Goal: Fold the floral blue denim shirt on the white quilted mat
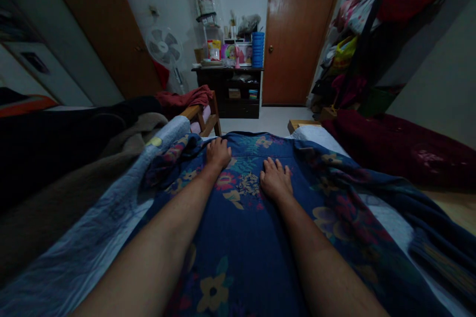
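Note:
A dark blue floral long-sleeved shirt (253, 237) lies spread over a pale blue padded cover, its collar end away from me and a yoke seam running across the upper part. My left hand (218, 152) rests on the shirt near the left shoulder, fingers slightly bent against the cloth. Lower and to the right, my right hand (276, 178) lies palm down on the fabric with its fingers apart. The right sleeve stretches out to a ribbed cuff (442, 262). On the left, the other sleeve (171, 158) is bunched and partly folded.
Dark and brown blankets (122, 143) are heaped at left along the pale blue cover (92, 228). A wooden chair (211, 121) with a red cloth stands beyond. Further back are a fan (164, 47), a dark cabinet (208, 91) and a brown door (297, 34). Maroon bedding (401, 148) lies right.

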